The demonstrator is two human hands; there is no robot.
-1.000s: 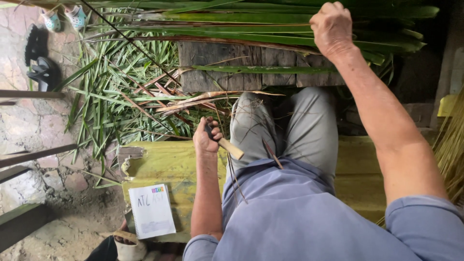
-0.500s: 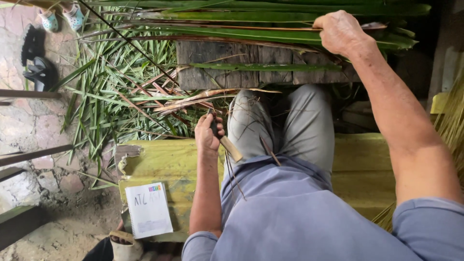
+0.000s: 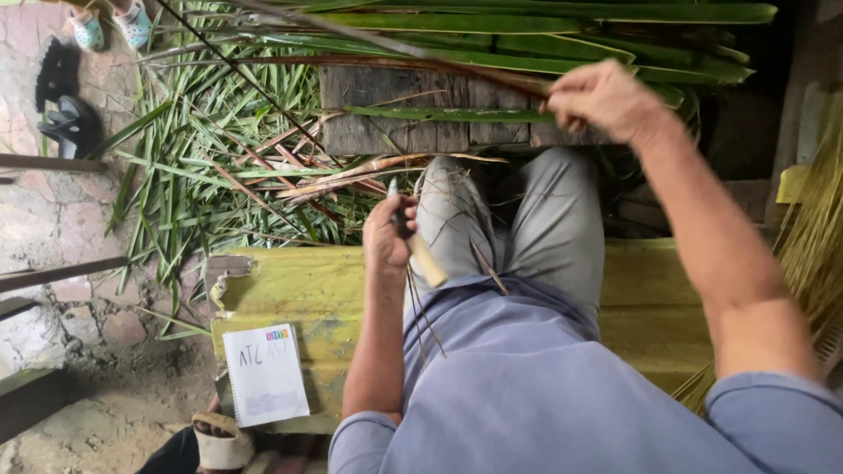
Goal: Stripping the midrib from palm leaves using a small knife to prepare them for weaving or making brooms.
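Note:
My left hand [image 3: 387, 233] is closed around a small knife [image 3: 416, 249] with a pale wooden handle, held beside my left knee. My right hand [image 3: 606, 98] pinches the end of a long brownish palm leaf strip [image 3: 369, 39] that runs up and to the left over the pile of long green palm leaves [image 3: 527, 39]. I sit on a yellow-green bench [image 3: 299, 294], in grey trousers and a blue shirt. A weathered wooden block [image 3: 413, 96] lies in front of my knees, with a green leaf across it.
Cut green and dry leaf scraps [image 3: 219, 167] cover the ground to the left. A spiral notepad [image 3: 265, 373] lies on the bench's left end. Sandals [image 3: 61, 105] sit at the upper left on stone paving. Dry straw-coloured fibres [image 3: 817, 237] hang at the right edge.
My right hand has come down and left from the top of the leaf pile, drawing a brown strip with it. My left hand with the knife rose slightly.

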